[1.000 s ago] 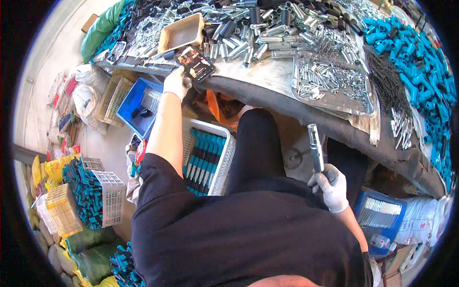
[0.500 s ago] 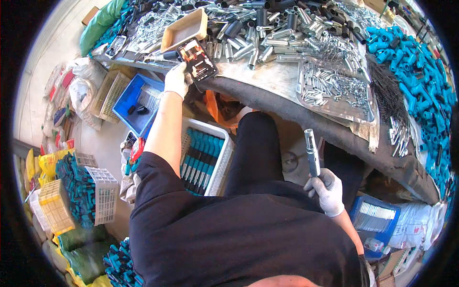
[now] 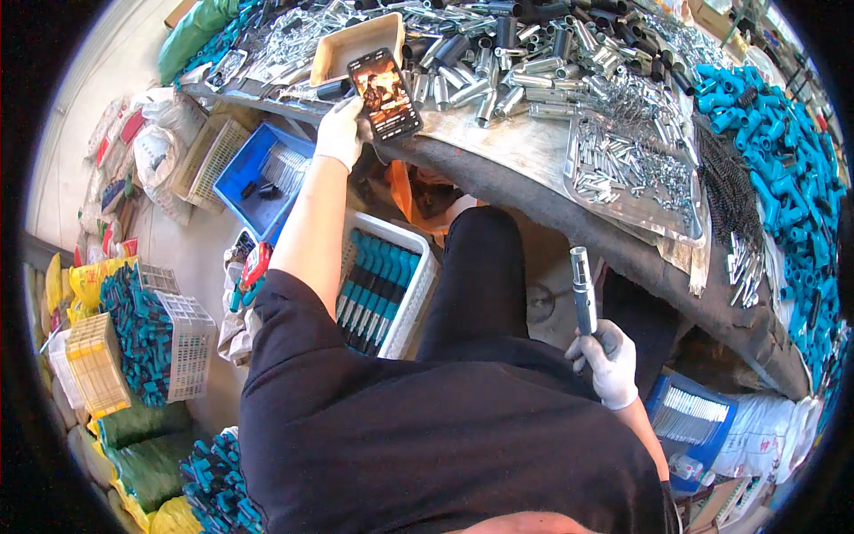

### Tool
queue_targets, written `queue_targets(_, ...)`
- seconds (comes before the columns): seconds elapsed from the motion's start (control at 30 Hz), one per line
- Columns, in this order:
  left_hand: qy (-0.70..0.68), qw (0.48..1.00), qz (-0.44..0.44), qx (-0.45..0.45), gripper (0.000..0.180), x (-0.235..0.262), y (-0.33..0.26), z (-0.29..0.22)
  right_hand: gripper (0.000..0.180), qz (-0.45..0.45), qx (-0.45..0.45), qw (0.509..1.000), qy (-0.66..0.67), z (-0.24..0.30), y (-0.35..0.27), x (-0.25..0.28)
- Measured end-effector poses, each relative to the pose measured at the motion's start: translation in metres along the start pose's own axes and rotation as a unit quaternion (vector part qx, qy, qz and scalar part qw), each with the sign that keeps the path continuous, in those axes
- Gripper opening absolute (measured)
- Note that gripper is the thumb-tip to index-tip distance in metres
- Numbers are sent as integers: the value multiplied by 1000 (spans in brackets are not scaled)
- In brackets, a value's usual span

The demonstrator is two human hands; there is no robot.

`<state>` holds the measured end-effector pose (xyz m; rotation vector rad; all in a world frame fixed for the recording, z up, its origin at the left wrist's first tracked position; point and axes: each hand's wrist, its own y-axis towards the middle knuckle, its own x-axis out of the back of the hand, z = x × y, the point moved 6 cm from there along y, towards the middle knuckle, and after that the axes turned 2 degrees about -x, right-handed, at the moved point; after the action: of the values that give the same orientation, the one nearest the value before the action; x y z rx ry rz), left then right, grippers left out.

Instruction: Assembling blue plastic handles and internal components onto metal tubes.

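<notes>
My left hand (image 3: 342,135), in a white glove, grips a black smartphone (image 3: 384,93) by its lower left side, above the table's front edge. The phone's screen is lit with a dark and orange picture. In front of my right hip, my gloved right hand (image 3: 610,363) is closed around the lower end of a shiny metal tube (image 3: 583,289). The tube points upward, with a slot or opening near its upper end. Just behind the phone lies a shallow beige tray (image 3: 342,44).
Loose metal tubes (image 3: 534,84) heap up on the table, beside a clear tray (image 3: 578,182) of small pins and springs. Teal plastic parts (image 3: 783,169) pile at right. A white crate (image 3: 418,307) of teal-handled pieces, a blue bin (image 3: 233,189) and another blue bin (image 3: 663,402) stand below.
The phone has tilted more upright and moved slightly up and right with my left hand. My right hand still holds the metal tube, nearly unmoved. The view has shifted slightly.
</notes>
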<state>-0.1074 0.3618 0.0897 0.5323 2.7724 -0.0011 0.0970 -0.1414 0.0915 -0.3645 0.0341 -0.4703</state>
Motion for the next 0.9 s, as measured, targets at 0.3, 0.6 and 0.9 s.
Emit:
queue_targets(0.3, 20, 998, -21, 47, 19, -23, 29, 12, 13, -9, 3, 1000, 12, -1, 1, -1)
queue_targets(0.6, -17, 997, -51, 58, 23, -5, 44, 28, 13, -2, -5, 1000, -2, -1, 3, 0)
queue_targets(0.9, 21, 992, -114, 50, 25, -14, 13, 12, 13, -5, 6, 1000, 8, -1, -1, 2)
